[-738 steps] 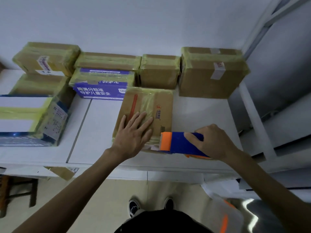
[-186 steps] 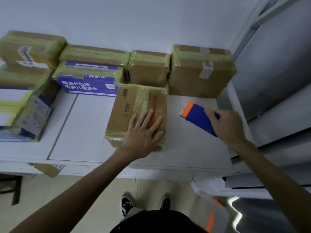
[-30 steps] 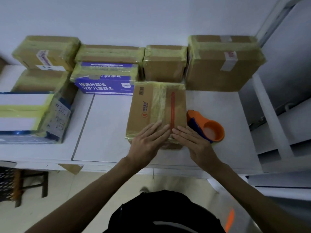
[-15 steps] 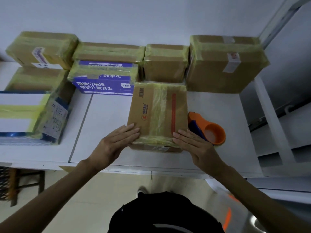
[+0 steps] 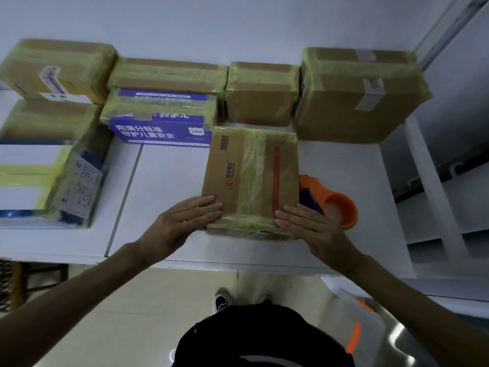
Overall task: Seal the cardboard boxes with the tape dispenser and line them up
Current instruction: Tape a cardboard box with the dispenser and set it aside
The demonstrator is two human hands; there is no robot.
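While pressed flat at both near corners, lies squarely mid-table: the cardboard box (image 5: pixel 251 178), with a yellowish tape band down its top and over the near edge, beside a red stripe. Rests on the white table (image 5: pixel 169 181), far edge just in front of the back row; cannot tell whether touching it.

Left hand (image 5: pixel 185 221) at the near-left corner, fingers straight and close together, flat on the top face. Right hand (image 5: pixel 309 229) at the near-right corner in the same way, fingers straight and curled round nothing. Thumbs not clear enough to place.

Just right of the box, behind the right hand: the tape dispenser (image 5: pixel 336 205), orange and blue, lying on the table, held by neither hand.

Farther back, against the wall: a large taped box (image 5: pixel 362 94) at the right, a small taped box (image 5: pixel 262 94) next to it, then a flat taped box (image 5: pixel 166 75) with a blue printed box (image 5: pixel 161 128) in front. More wrapped boxes at far left.

Reads as sealing done on this box and lining-up in hand. Calls next for an even push from both hands toward the row, probably in front of the small box and beside the large one, keeping edges parallel and clear of the dispenser. Would need fingers curled under the sides first if lifting instead.
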